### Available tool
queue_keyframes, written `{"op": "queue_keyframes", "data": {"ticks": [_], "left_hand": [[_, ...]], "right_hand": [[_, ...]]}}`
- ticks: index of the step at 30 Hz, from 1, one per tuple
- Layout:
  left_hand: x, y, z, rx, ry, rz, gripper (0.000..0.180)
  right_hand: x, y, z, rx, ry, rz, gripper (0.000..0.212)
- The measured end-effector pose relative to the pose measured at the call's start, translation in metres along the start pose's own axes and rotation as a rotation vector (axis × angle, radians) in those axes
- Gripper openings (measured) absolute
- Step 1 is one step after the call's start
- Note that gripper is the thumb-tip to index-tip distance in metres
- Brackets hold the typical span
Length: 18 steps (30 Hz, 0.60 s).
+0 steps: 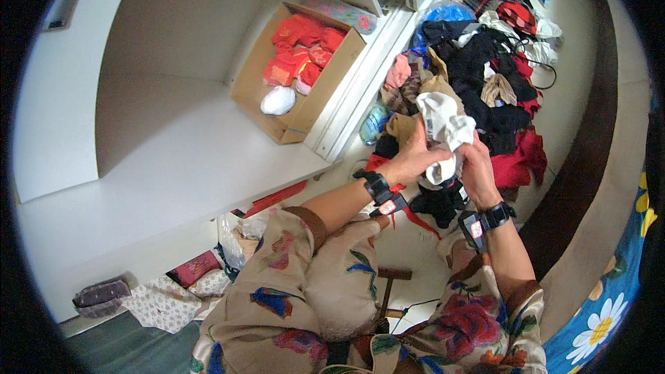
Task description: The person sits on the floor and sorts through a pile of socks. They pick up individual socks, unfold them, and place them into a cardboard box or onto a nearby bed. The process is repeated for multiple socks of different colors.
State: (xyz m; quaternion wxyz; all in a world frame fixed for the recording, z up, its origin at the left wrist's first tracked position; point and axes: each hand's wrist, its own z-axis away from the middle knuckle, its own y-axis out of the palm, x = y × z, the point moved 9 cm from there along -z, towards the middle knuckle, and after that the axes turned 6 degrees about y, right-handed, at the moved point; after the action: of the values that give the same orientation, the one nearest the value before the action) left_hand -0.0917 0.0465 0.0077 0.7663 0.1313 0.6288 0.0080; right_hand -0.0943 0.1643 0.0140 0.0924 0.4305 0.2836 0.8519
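Note:
Both of my hands hold white socks (pixel 438 114) bunched up in front of me, above a heap of clothes (pixel 488 79) on the floor. My left hand (pixel 415 156) grips them from the left, its thumb pressed onto the cloth. From the right, my right hand (pixel 476 166) closes on the same bundle, and its fingertips are partly hidden by it. Black, tan, dark red and white pieces lie in the heap just beyond my hands. Each wrist wears a black band with a small device.
At left, a cardboard box (pixel 332 79) with red cloth items and a white rolled bundle (pixel 278 100) stands in a white cabinet (pixel 173 125). A dark curved edge (pixel 589 138) runs along the right, beside a blue flowered cloth (pixel 609 305). Folded cloths (pixel 163 303) lie at lower left.

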Motion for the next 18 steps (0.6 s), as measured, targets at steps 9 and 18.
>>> {"op": "queue_keyframes", "data": {"ticks": [9,18], "left_hand": [[0.001,-0.011,0.0,-0.15,-0.174,0.659,0.052],[-0.002,0.005,0.002,0.059,-0.045,0.206,0.077]], "right_hand": [[-0.004,-0.02,-0.006,-0.066,0.061,-0.307,0.047],[-0.007,0.004,0.001,-0.085,0.143,-0.241,0.056]]}}
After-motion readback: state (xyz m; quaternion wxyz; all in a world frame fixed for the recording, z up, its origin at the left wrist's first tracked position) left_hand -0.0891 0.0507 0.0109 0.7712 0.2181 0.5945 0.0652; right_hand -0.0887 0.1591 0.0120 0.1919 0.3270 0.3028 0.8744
